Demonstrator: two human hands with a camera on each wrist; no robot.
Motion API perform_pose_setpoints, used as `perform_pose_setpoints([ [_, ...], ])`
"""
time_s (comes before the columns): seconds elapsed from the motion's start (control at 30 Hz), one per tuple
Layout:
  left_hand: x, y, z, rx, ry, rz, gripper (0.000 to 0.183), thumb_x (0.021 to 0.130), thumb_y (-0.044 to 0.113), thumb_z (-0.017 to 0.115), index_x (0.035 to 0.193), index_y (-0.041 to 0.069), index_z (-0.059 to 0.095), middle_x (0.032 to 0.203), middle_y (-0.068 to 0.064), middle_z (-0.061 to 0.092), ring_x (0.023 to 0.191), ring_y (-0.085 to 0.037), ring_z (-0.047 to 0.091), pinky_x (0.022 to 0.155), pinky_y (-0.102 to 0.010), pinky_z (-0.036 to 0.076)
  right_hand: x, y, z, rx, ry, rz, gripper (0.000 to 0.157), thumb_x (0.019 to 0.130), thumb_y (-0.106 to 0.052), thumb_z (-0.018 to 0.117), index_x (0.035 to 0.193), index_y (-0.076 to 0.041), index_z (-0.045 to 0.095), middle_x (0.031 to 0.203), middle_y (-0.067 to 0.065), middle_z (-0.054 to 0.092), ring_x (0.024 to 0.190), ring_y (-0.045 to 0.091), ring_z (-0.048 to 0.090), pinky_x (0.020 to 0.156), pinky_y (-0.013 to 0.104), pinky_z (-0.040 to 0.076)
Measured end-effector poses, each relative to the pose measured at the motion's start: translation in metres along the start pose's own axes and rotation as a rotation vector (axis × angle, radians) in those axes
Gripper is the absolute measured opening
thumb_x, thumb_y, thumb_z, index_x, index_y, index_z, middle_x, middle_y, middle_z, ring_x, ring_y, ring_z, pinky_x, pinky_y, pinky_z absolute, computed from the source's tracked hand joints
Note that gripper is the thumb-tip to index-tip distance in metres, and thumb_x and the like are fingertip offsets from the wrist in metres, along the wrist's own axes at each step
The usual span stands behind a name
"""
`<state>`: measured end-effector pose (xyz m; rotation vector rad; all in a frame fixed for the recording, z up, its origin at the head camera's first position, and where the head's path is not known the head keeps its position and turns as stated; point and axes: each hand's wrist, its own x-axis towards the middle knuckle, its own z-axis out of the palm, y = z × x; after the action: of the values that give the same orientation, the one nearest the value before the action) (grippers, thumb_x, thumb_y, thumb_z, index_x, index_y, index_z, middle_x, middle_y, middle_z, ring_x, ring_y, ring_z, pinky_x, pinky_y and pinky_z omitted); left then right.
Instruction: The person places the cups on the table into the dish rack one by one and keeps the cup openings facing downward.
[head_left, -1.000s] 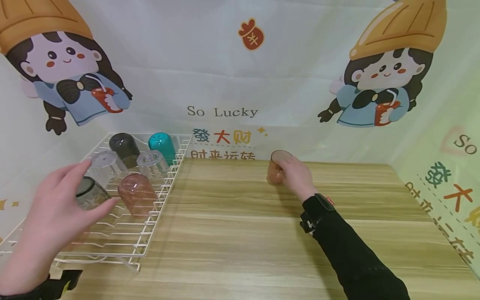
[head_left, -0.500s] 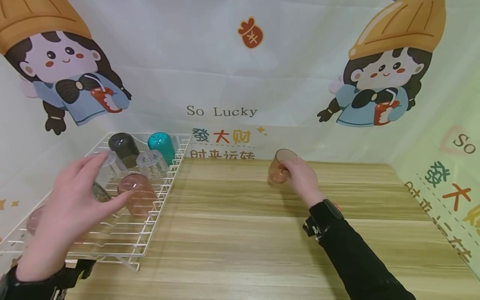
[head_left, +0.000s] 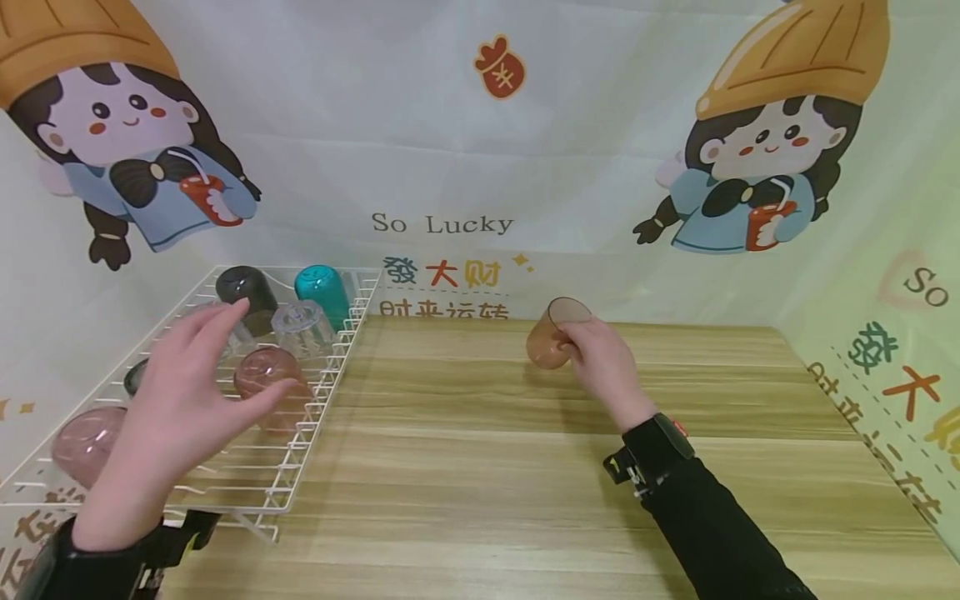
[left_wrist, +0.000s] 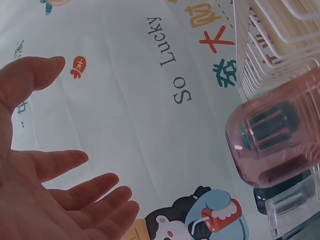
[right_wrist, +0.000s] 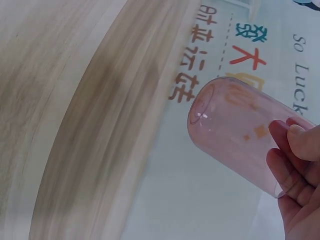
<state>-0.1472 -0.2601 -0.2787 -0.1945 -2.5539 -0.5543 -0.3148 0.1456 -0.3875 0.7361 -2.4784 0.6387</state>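
My right hand pinches a transparent pink drinking glass near its rim, thumb and fingers on either side. The glass leans, base down to the left, over the back of the table; the right wrist view shows its rounded base and bare pink wall. My left hand hovers over a white wire rack with thumb and fingers spread, holding nothing. Under and around it stand upturned glasses: a pink one, another pink one, and a dark green one mostly hidden behind the hand.
At the rack's back are a dark grey glass, a teal glass and a clear glass. A second clear glass is partly hidden by my left fingers. A printed cloth hangs behind the wood-grain table.
My left hand has moved right and slightly up over the rack, uncovering the pink glass at the left. The glass in my right hand has tipped, its base swinging left.
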Motion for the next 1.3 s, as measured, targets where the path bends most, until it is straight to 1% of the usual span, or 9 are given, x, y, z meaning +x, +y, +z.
perform_pose_setpoints([
  [0.17,0.000,0.005,0.004,-0.010,0.003,0.016,0.098,0.067,0.021,0.090,0.146,-0.007,0.040,0.138,-0.034,0.042,0.126,-0.053,0.036,0.100,-0.072,0.030,-0.001,-0.009,-0.003,0.033,0.036,-0.030,0.009,0.089,0.000,0.070,0.098,-0.002,0.071,0.095,0.010,0.071,0.094,0.030,0.064,0.082,0.044,0.053],
  [0.37,-0.001,0.010,0.007,-0.035,0.013,0.040,0.096,0.067,0.022,0.090,0.146,-0.005,0.041,0.137,-0.031,0.044,0.125,-0.050,0.038,0.098,-0.070,0.033,-0.003,-0.022,-0.009,0.080,0.086,-0.081,0.008,0.089,0.001,0.070,0.096,0.000,0.070,0.094,0.012,0.072,0.093,0.031,0.064,0.089,0.045,0.051],
  [0.43,-0.001,0.013,0.008,-0.047,0.009,0.034,0.096,0.068,0.021,0.090,0.146,-0.004,0.041,0.139,-0.031,0.043,0.126,-0.050,0.037,0.099,-0.070,0.032,-0.004,-0.025,-0.011,0.089,0.097,-0.095,0.008,0.088,0.002,0.070,0.096,0.000,0.070,0.094,0.012,0.072,0.093,0.031,0.064,0.092,0.045,0.050],
  [0.5,0.000,0.016,0.010,-0.049,0.005,0.030,0.096,0.068,0.021,0.090,0.146,-0.004,0.041,0.140,-0.030,0.043,0.127,-0.050,0.037,0.099,-0.070,0.032,-0.005,-0.029,-0.013,0.099,0.108,-0.114,0.009,0.088,0.003,0.070,0.096,0.000,0.069,0.094,0.012,0.072,0.092,0.031,0.065,0.100,0.046,0.046],
  [0.53,0.000,0.018,0.011,-0.049,0.005,0.031,0.095,0.068,0.022,0.090,0.147,-0.003,0.041,0.140,-0.030,0.043,0.128,-0.049,0.037,0.099,-0.070,0.032,-0.005,-0.030,-0.014,0.102,0.114,-0.124,0.009,0.088,0.004,0.070,0.096,0.000,0.069,0.094,0.012,0.072,0.091,0.031,0.065,0.102,0.046,0.045],
  [0.63,0.001,0.025,0.015,-0.054,0.009,0.049,0.095,0.069,0.023,0.090,0.146,-0.002,0.041,0.140,-0.028,0.044,0.128,-0.048,0.037,0.098,-0.069,0.033,-0.006,-0.034,-0.016,0.122,0.135,-0.156,0.011,0.087,0.006,0.070,0.096,0.000,0.068,0.093,0.012,0.072,0.089,0.031,0.067,0.111,0.047,0.035],
  [0.97,0.006,0.041,0.027,-0.082,0.030,0.155,0.094,0.069,0.024,0.089,0.147,-0.001,0.042,0.141,-0.026,0.046,0.128,-0.046,0.041,0.101,-0.065,0.034,-0.011,-0.052,-0.026,0.204,0.223,-0.210,0.017,0.085,0.010,0.070,0.098,0.000,0.068,0.092,0.012,0.072,0.090,0.028,0.068,0.112,0.051,0.034],
  [1.13,0.007,0.048,0.031,-0.103,0.032,0.171,0.093,0.070,0.024,0.088,0.147,0.000,0.042,0.141,-0.024,0.046,0.128,-0.044,0.041,0.102,-0.064,0.034,-0.013,-0.062,-0.031,0.252,0.284,-0.251,0.020,0.082,0.013,0.071,0.098,0.001,0.068,0.091,0.012,0.071,0.088,0.028,0.067,0.109,0.054,0.037],
  [1.3,0.007,0.054,0.035,-0.126,0.038,0.188,0.094,0.070,0.024,0.089,0.147,0.001,0.042,0.143,-0.022,0.045,0.129,-0.042,0.041,0.102,-0.062,0.036,-0.015,-0.072,-0.036,0.300,0.327,-0.286,0.023,0.081,0.015,0.071,0.099,0.001,0.069,0.092,0.012,0.071,0.089,0.028,0.067,0.109,0.051,0.037],
])
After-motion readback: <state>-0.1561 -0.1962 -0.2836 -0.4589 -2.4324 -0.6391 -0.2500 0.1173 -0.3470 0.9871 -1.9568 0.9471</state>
